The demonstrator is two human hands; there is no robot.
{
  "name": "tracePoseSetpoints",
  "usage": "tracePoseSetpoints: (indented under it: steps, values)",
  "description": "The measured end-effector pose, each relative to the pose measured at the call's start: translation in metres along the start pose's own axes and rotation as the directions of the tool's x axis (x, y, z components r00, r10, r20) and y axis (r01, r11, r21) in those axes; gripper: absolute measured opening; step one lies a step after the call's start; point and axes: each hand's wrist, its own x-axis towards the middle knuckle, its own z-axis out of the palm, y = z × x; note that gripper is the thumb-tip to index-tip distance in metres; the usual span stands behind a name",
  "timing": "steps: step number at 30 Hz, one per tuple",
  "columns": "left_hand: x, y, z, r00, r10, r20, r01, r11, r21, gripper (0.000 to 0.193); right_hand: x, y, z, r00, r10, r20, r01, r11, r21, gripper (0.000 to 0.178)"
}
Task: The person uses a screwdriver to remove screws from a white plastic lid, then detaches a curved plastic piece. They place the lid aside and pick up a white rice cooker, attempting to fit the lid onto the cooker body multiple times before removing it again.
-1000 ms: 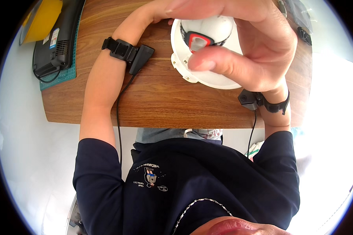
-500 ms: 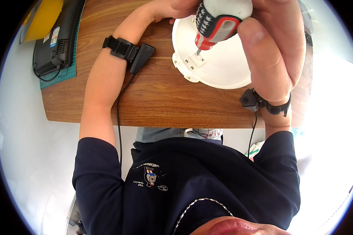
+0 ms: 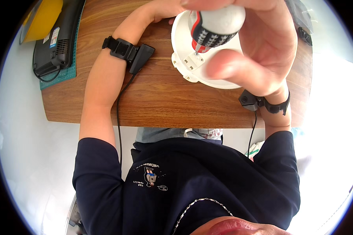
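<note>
the right hand (image 3: 268,45) arches around a screwdriver (image 3: 220,28), its thumb (image 3: 233,70) clear of the handle, and the left hand (image 3: 171,8) is mostly cropped, neither grip possible to tell, while that thumb blocks part of a white shell (image 3: 182,37) with the screwdriver's tip at its inner fitting (image 3: 194,62).

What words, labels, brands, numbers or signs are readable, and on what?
Navy T-shirt: upside-down white lettering around a cartoon; wording withheld, smallest bits unreadable.
Black device: white-and-blue label, too small to read.
Screwdriver handle: white stars, no visible lettering.
White round plastic part: none visible.
</note>
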Motion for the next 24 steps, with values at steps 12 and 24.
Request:
tracePoseSetpoints:
  steps: [12,24]
  values:
    - [-0.003,-0.001,-0.002,1.000,-0.011,-0.009,0.011,1.000,-0.015,0.038,-0.005,0.016,-0.029,0.971,-0.129,0.200,0.158,0.978,-0.138,0.041]
    - [-0.003,-0.003,-0.001,1.000,-0.021,-0.019,0.021,1.000,-0.024,0.039,-0.006,0.004,-0.008,1.000,-0.002,-0.005,0.002,1.000,-0.011,0.042]
